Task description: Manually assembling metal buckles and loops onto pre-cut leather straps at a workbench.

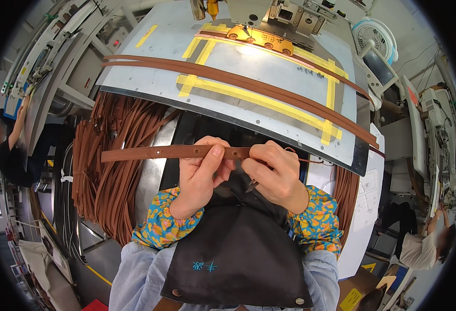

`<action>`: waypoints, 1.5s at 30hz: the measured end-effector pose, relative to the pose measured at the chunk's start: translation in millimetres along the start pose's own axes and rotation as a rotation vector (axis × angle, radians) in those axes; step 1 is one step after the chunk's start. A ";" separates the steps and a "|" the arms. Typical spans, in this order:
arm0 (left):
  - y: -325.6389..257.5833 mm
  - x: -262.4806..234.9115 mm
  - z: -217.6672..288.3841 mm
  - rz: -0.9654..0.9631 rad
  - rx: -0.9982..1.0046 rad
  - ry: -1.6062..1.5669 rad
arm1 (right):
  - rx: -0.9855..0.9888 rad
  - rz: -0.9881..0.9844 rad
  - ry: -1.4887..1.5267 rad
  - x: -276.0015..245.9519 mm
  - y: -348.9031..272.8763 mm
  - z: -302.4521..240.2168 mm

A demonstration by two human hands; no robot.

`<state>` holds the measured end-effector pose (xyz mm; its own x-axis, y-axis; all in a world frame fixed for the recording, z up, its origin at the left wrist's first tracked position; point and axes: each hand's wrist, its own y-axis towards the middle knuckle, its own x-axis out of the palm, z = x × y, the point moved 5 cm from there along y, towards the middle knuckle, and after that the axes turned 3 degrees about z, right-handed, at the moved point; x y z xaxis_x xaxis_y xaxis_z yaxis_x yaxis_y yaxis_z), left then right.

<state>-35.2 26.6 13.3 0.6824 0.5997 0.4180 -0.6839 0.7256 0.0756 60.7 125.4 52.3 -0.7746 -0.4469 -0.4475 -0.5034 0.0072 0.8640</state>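
A narrow brown strap (pixel 168 151) with small round holes stretches level between my two hands, its free end pointing left. My left hand (pixel 203 173) is closed on it, thumb on top and fingers beneath. Closed around the strap's right part, my right hand (pixel 274 171) hides what lies under its fingers. A small dark pointed metal tool (pixel 252 185) sticks out below that hand; its kind is unclear. Two long brown straps (pixel 238 82) lie across the white work table (pixel 150 72) beyond my hands.
A sewing machine head (pixel 248 13) stands over a yellow clamp plate (pixel 261 40) at the far side. Brown straps hang in a thick bundle (pixel 116 160) at left and a smaller bundle (pixel 346 199) at right. A fan (pixel 375 39) stands far right. People work at both sides.
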 end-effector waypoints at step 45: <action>-3.3 10.1 4.7 0.048 0.109 0.269 | 0.145 0.021 -0.155 -10.9 19.1 -8.3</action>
<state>-27.2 28.7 21.5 0.6827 0.7109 0.1690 -0.7307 0.6626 0.1643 62.7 123.0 75.6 -0.8295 -0.3026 -0.4694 -0.5276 0.1491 0.8363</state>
